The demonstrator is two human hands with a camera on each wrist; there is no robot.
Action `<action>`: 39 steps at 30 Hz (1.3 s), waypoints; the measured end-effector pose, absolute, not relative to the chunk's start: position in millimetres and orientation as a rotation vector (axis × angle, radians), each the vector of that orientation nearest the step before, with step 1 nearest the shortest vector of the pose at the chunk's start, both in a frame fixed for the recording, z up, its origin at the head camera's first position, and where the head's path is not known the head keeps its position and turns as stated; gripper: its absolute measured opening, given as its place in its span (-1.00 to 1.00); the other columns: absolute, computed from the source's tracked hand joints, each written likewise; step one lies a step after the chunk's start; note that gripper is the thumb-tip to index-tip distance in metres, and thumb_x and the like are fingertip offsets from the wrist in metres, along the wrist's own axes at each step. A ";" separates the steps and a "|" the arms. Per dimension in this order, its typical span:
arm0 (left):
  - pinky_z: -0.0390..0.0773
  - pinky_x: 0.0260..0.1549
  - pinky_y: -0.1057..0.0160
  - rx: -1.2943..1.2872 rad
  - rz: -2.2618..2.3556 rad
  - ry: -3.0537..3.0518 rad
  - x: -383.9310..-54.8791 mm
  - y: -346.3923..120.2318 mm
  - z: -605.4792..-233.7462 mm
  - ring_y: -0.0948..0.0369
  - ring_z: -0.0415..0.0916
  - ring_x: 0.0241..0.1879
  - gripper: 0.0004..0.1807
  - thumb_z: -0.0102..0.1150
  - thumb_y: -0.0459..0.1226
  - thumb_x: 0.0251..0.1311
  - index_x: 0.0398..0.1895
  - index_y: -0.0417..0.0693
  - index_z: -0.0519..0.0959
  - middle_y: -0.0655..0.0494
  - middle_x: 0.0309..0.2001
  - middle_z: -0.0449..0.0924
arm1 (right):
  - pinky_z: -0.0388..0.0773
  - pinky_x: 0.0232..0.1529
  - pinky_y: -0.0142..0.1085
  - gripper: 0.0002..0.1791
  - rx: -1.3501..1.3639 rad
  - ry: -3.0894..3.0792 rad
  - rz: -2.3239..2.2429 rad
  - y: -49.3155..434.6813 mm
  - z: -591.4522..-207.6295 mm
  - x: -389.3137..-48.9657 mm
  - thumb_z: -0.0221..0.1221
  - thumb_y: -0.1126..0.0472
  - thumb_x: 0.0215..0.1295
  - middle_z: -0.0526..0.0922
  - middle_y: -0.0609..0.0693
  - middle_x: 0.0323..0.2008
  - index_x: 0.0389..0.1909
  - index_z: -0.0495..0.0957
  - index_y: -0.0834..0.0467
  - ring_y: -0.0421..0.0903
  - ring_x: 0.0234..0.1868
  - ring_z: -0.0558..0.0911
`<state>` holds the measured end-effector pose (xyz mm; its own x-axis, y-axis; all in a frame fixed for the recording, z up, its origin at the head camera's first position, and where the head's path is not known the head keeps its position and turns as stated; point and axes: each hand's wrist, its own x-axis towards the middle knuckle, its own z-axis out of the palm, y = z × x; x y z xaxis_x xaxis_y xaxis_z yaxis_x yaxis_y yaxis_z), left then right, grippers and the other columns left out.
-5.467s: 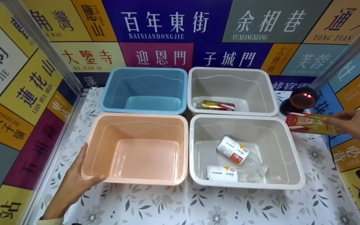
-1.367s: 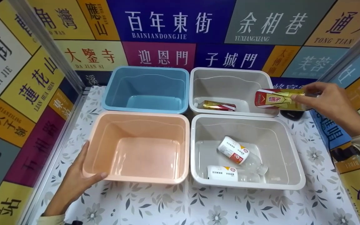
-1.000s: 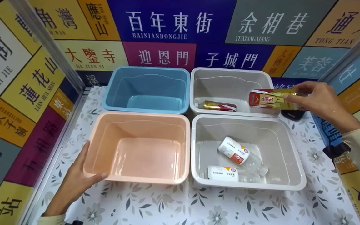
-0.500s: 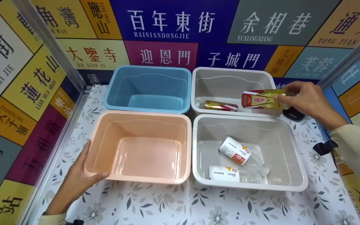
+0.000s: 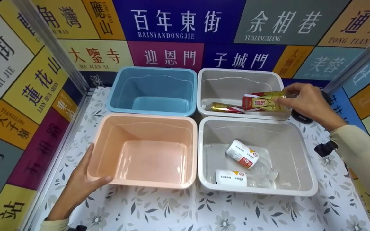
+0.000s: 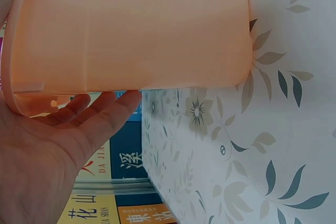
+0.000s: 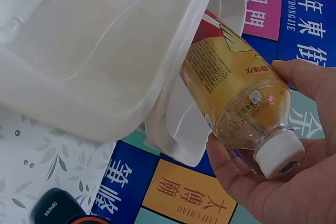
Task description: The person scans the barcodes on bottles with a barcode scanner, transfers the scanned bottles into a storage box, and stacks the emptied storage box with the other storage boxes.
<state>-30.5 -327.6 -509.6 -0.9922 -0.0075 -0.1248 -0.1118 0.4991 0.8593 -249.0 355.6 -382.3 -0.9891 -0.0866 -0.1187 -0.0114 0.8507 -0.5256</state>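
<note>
My right hand [image 5: 305, 101] pinches a plastic drink bottle [image 5: 262, 101] with a gold and red label near its capped end. The bottle lies sideways over the right part of the back grey bin [image 5: 239, 72]. The right wrist view shows its white cap [image 7: 281, 153] between thumb and fingers. In that bin lies another gold and red bottle [image 5: 225, 107], partly covered by the held one. My left hand [image 5: 79, 179] holds the near left corner of a peach bin [image 5: 146, 184], thumb on the rim; its fingers [image 6: 110, 114] lie along the outer side wall.
A blue bin [image 5: 153, 114] stands behind the peach one. The front grey bin [image 5: 259, 191] contains two clear bottles with white labels [image 5: 242, 154]. A black device [image 5: 302, 117] stands right of the back grey bin. Patterned panels [image 5: 178, 21] enclose the table.
My right hand has carried the bottle left from beside the black device to above the back grey bin, most recently lowering it slightly. My left hand stays at the peach bin's corner.
</note>
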 end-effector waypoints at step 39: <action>0.32 0.42 -0.43 -0.114 1.508 2.628 -31.4 -327.2 -508.7 -0.27 0.33 0.49 0.43 0.64 -0.18 0.23 0.84 0.42 -0.32 -0.23 0.78 -0.10 | 0.61 0.30 0.27 -0.15 -0.079 2.823 -0.950 332.9 -426.3 -276.7 0.42 -0.23 0.44 0.61 0.39 0.30 0.43 0.51 0.36 0.33 0.26 0.58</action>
<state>-31.4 -327.2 -508.7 -0.9911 -0.0103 -0.1324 -0.1195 0.5039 0.8554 -276.7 332.9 -426.3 -0.9855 -0.1014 -0.1361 0.0014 0.7968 -0.6043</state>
